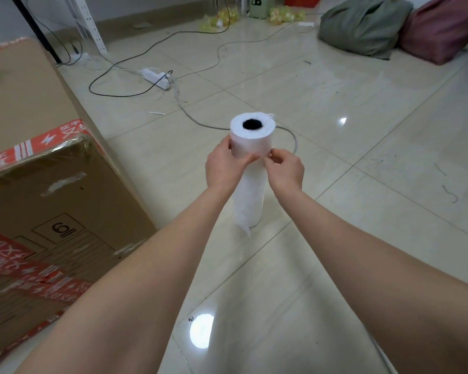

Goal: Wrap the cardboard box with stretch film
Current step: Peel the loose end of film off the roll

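The cardboard box [52,184] runs out past the picture's left edge. The left hand [222,168] and the right hand [285,171] cover the middle of the stretch film roll [251,136]; the left one's fingers are hidden behind it.

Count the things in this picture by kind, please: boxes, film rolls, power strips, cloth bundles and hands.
cardboard box: 1
film roll: 1
power strip: 1
cloth bundles: 2, green bundle and pink bundle
hands: 2, left hand and right hand, both on the film roll
Total: 7
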Tool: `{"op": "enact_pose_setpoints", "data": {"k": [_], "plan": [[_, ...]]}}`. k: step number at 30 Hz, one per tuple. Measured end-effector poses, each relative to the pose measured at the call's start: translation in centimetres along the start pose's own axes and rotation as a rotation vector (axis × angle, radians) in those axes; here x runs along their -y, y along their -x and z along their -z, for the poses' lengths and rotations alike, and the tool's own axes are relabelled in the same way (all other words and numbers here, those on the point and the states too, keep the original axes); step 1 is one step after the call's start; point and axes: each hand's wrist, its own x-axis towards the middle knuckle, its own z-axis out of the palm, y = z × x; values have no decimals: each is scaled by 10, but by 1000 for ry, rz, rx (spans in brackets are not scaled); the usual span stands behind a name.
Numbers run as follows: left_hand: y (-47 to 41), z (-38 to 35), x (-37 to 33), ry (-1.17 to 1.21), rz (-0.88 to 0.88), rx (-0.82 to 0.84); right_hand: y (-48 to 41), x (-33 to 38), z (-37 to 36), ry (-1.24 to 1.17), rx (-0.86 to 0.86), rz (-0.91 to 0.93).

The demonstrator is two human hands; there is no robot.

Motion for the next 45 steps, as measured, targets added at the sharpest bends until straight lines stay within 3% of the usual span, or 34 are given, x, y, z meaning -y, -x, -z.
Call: {"op": "enact_pose_setpoints", "data": {"k": [6,12,15,19,23,26,33,38,43,45], "plan": [[-9,6,19,63,-12,-105,0,-2,-11,-34,-48,-25],[-10,10,21,199,82,-127,6,-2,-13,43,114,72],[-4,16,20,295,93,-46,8,-7,-11,96,221,80],[-1,8,11,151,106,14,5,-13,0,136,287,53],[5,-8,-11,13,215,-66,4,-7,10,208,92,67],[9,-15,-16,107,237,-137,4,-2,9,244,15,59],[11,-7,0,288,218,-142,5,4,2,154,-4,67],[7,18,10,397,224,-204,8,9,-1,44,75,52],[9,20,8,422,211,49,9,9,-6,76,-21,41],[10,12,2,413,247,59,10,9,-8,81,-44,2]]}}
